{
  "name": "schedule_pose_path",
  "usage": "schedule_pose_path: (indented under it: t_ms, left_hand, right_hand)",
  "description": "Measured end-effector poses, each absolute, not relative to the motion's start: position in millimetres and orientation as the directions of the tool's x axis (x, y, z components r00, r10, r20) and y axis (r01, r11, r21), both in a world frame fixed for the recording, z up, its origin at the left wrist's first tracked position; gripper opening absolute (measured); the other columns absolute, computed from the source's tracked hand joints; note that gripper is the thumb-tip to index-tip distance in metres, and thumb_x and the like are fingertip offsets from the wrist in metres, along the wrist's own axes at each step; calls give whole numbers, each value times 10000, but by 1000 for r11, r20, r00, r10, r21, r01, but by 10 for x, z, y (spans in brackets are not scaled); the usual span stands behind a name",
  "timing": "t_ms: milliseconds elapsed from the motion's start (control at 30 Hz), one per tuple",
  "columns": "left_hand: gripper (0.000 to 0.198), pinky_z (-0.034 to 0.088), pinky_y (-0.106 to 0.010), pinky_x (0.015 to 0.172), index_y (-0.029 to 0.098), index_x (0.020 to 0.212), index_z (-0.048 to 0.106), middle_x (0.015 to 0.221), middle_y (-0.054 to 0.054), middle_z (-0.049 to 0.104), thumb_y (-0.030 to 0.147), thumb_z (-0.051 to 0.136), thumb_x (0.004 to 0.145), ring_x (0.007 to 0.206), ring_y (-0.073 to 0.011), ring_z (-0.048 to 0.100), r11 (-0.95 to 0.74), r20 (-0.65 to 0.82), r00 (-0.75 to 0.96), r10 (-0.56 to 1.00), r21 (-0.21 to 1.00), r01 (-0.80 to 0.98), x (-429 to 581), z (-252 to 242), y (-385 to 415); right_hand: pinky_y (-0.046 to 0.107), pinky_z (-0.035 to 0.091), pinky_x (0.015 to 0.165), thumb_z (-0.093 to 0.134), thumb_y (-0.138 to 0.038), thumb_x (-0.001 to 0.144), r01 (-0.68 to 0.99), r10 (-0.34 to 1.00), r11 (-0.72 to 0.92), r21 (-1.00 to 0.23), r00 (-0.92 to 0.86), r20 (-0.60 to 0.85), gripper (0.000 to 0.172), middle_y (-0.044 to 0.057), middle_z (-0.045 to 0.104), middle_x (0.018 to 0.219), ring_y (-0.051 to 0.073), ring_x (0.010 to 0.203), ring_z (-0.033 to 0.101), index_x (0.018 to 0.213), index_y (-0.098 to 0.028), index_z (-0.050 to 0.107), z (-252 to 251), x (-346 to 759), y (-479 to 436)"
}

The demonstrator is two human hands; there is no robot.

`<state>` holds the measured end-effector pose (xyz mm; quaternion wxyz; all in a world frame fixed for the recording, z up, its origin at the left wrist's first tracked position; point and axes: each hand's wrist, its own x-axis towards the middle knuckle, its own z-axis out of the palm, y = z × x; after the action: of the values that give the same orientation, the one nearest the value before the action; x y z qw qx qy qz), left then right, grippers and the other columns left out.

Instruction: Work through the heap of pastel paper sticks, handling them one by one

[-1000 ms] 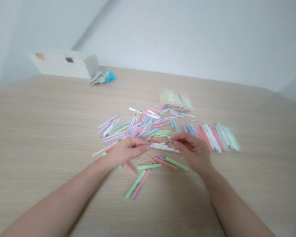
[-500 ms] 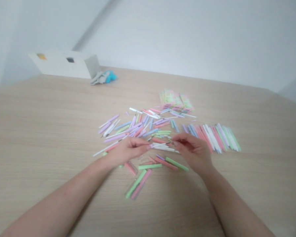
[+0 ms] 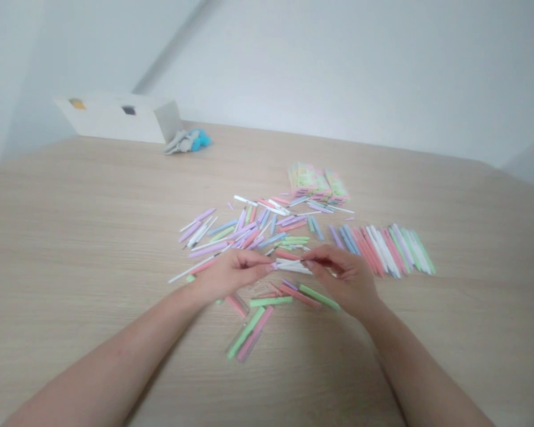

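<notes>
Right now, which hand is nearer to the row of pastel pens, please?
Right: the right hand is by the left end of the row; the left hand is farther left.

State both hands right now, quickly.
Left hand: closed, pinching a thin white stick.
Right hand: closed in a pinch; what it holds is too blurred to tell.

Table (image 3: pixel 71 237) looks wood or wood-print laminate, matt, with fine grain running across it; wall (image 3: pixel 338 71) reads smooth, matt, like paint. Sticks (image 3: pixel 270 301) look like smooth hard plastic with a low, satin sheen, while the packets (image 3: pixel 305 179) have a printed face, paper or film, too blurred to tell. Box (image 3: pixel 120 126) resembles plain card, flat and matt; bundle (image 3: pixel 180 142) beside it appears soft, wrinkled, dull, cloth-like.
</notes>
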<state>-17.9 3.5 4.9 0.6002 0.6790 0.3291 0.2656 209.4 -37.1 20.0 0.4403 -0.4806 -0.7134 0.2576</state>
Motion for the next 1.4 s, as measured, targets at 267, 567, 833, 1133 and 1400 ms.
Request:
schedule_pose_path:
  t_ms: [267,567,833,1133,1400]
  left_hand:
    - [324,387,-183,585,146,1056,699,739,4,604,357,570,846,652,-91,485,-97,-21,659,752,985,142,-181,-22,46]
    - [341,389,-186,589,152,1081,673,790,-6,597,374,510,880,679,-102,489,-137,-29,713,700,975,174,-188,12,30]
    - [413,267,-180,449,118,1029,641,588,42,445,467,479,879,500,-68,370,-103,-72,711,699,974,200,-209,-18,73]
    - [406,315,-183,473,106,900,627,591,32,483,495,522,849,501,-71,427,-6,-57,650,758,996,94,-224,-52,142]
    - [398,323,-184,480,99,922,650,626,19,510,476,566,829,499,-62,434,38,-39,602,798,999,14,-221,-133,198]
  right_hand:
    - [259,519,708,561,-178,842,460,928,371,-807,-212,305,228,37,730,901,163,814,670,1002,-228,716,201,2104,-372]
    - [263,528,727,558,-189,837,319,965,233,-919,-190,179,56,15,690,788,137,754,674,878,-184,596,123,2126,-335]
    - [254,526,639,571,-293,837,255,968,217,-942,-183,173,125,23,689,716,141,678,663,868,-175,597,196,2107,-284]
    - [283,472,681,532,-211,801,774,930,323,-545,-151,336,194,52,706,807,167,725,623,899,-162,692,217,2110,504]
    - [297,422,808,536,-160,755,889,904,428,-163,-421,77,275,110,712,947,223,900,620,949,-143,731,40,1887,1107]
